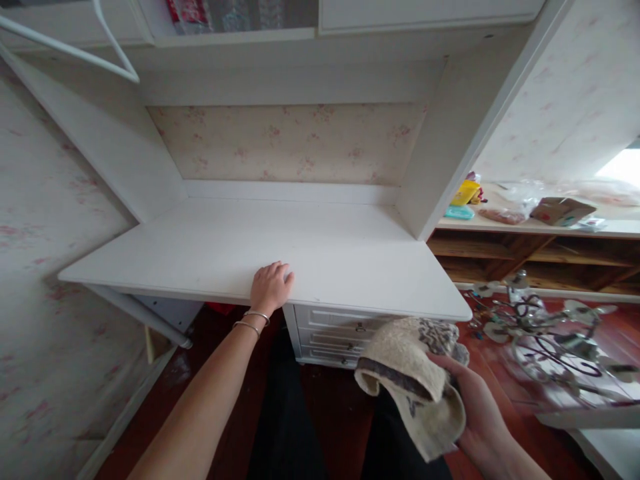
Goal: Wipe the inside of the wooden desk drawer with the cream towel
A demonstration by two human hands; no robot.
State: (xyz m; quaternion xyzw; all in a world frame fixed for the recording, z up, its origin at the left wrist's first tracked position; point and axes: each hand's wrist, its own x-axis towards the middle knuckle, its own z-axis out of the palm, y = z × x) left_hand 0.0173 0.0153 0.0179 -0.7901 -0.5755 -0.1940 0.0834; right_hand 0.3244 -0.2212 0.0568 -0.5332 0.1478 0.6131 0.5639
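Observation:
My left hand [271,287] rests on the front edge of the white desk [320,240], its fingers curled together; anything under them is hidden. Two thin bangles circle that wrist. Off the desk's front edge, at the right, my right hand [467,400] grips a beige and grey cloth [410,380], which hangs in loose folds in front of the drawers [325,337]. The thumb lies over the cloth, and the other fingers are mostly hidden.
White shelves [420,17] hang above the desk, with a white bar [70,48] at upper left. On the right stand a low wooden shelf unit [500,250] carrying bags and a box [563,211], and a metal chandelier [540,333] near the floor.

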